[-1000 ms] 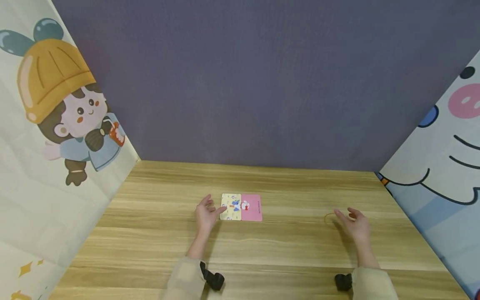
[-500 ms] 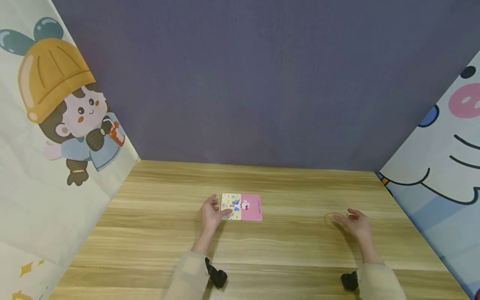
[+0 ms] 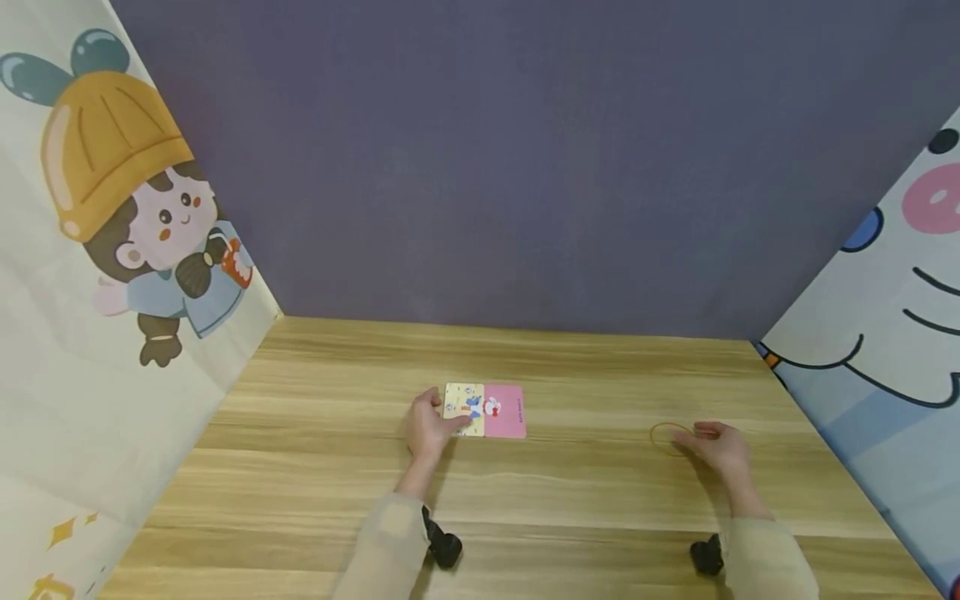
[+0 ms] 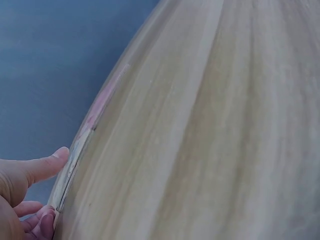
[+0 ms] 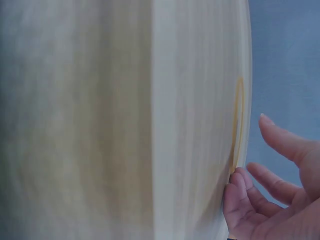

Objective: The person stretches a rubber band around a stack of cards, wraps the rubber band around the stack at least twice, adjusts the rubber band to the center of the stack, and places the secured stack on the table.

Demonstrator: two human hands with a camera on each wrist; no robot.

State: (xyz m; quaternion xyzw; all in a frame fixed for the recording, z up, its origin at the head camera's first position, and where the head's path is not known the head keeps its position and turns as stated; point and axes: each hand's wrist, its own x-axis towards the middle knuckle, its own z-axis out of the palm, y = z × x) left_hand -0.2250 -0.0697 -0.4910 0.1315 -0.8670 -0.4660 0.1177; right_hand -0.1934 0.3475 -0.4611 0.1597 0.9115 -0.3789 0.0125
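Observation:
A thin cream-and-pink booklet [image 3: 505, 412] with small cartoon figures lies flat on the wooden table. At its cream left end is my left hand [image 3: 430, 429], the thumb [image 4: 59, 155] over the top and the fingers [image 4: 42, 225] by the edge. Thumb and fingers stand apart in the left wrist view; whether the thumb presses on the cover I cannot tell. Farther right, a thin yellow rubber band [image 3: 652, 434] forms a loop on the table. The fingertips of my right hand [image 3: 720, 450] touch its near end [image 5: 235, 167], with the thumb [image 5: 282, 140] held away from them.
The wood-grain table [image 3: 570, 492] ends at a dark blue-grey back panel [image 3: 510, 183]. White panels with cartoon prints stand on the left [image 3: 45, 350] and right [image 3: 885, 333]. Black wrist cameras [image 3: 446, 550] sit by both sleeves.
My left hand has moved right, its thumb reaching farther over the cream part of the booklet. The right hand has shifted slightly right and nearer. Booklet and rubber band stay in place.

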